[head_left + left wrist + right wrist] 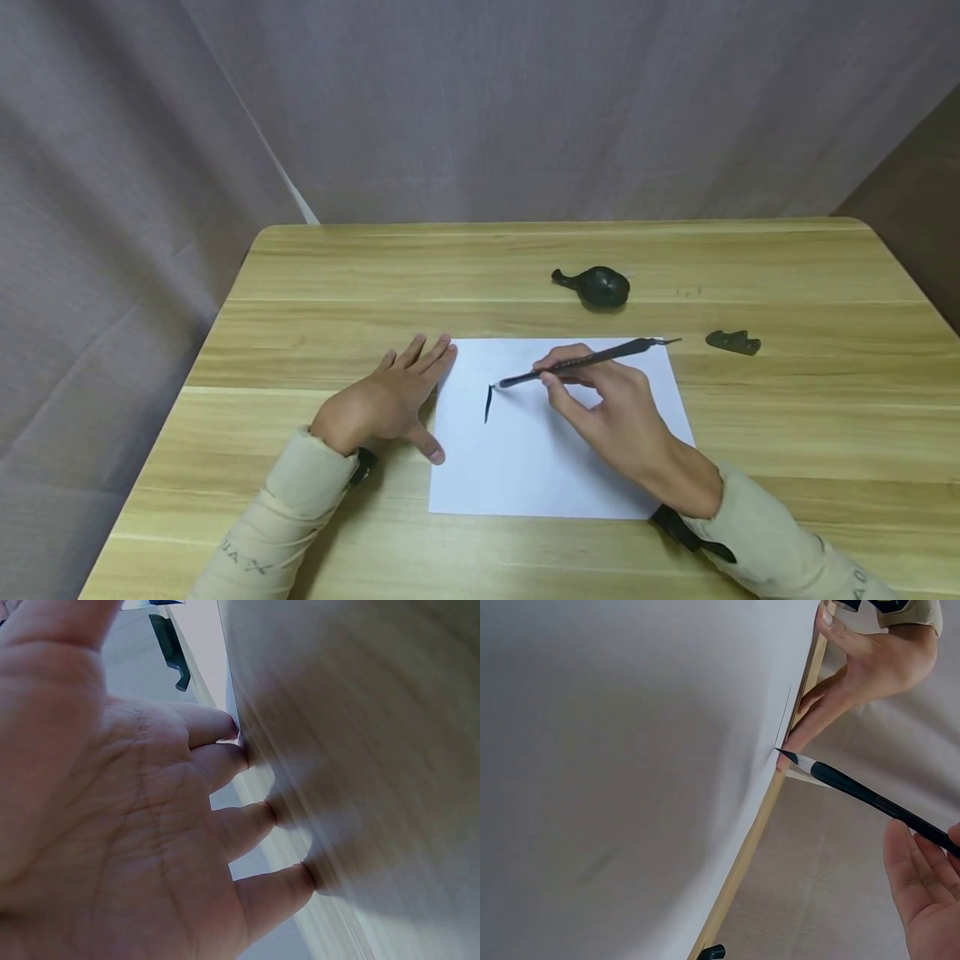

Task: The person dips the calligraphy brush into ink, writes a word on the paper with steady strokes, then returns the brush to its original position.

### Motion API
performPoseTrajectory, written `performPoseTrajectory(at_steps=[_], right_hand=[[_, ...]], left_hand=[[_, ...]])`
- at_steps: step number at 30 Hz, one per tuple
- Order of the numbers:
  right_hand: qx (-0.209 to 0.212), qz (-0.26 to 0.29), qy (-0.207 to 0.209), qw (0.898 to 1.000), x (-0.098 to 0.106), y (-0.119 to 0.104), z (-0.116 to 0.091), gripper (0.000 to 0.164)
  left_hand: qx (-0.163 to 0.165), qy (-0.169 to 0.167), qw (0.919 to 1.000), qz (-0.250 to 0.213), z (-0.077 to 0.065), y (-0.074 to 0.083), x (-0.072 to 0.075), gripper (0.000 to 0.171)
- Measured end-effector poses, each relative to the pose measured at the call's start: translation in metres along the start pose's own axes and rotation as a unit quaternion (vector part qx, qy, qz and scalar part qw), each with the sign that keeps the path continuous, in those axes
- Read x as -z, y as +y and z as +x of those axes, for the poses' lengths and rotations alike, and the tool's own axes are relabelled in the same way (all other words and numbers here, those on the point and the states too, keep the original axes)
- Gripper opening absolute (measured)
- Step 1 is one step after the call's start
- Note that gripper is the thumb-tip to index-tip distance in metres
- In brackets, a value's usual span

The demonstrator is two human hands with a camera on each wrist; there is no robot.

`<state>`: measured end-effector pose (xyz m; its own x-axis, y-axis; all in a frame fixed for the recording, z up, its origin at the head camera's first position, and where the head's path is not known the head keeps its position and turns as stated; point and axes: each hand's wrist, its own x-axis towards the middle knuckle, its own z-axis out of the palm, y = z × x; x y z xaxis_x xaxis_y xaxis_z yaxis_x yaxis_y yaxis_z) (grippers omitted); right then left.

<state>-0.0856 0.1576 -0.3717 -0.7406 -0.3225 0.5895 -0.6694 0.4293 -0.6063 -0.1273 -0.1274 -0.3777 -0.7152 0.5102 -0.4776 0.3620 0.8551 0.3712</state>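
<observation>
In the head view my right hand (618, 417) pinches a dark-handled writing brush (592, 358) between thumb and fingers. Its handle leans up to the right, and its tip is at the top of a short black stroke (488, 404) on a white sheet of paper (517, 483). In the right wrist view the brush (862, 793) shows a white band of bristles behind a black tip. My left hand (390, 400) lies with fingers spread at the paper's left edge. The left wrist view shows its fingertips (289, 889) touching down, some on bare wood.
A black gourd-shaped object (602, 287) with a narrow neck lies behind the paper. Right of the paper is a small dark brush rest (733, 342) with a notched top. Everything is on a wooden table (375, 275), with a grey curtain (480, 108) hanging behind it.
</observation>
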Motion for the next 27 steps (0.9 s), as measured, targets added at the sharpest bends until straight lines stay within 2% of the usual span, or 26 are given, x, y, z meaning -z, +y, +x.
performPoseTrajectory(at_steps=[15, 27], right_hand=[[-0.005, 0.005, -0.021, 1.000, 0.007, -0.007, -0.008, 0.017], [0.014, -0.002, -0.014, 1.000, 0.012, -0.013, -0.011, 0.018]], left_hand=[[-0.002, 0.002, 1.0000, 0.002, -0.001, 0.001, 0.001, 0.144], [-0.001, 0.003, 1.0000, -0.004, -0.002, 0.001, 0.002, 0.145]])
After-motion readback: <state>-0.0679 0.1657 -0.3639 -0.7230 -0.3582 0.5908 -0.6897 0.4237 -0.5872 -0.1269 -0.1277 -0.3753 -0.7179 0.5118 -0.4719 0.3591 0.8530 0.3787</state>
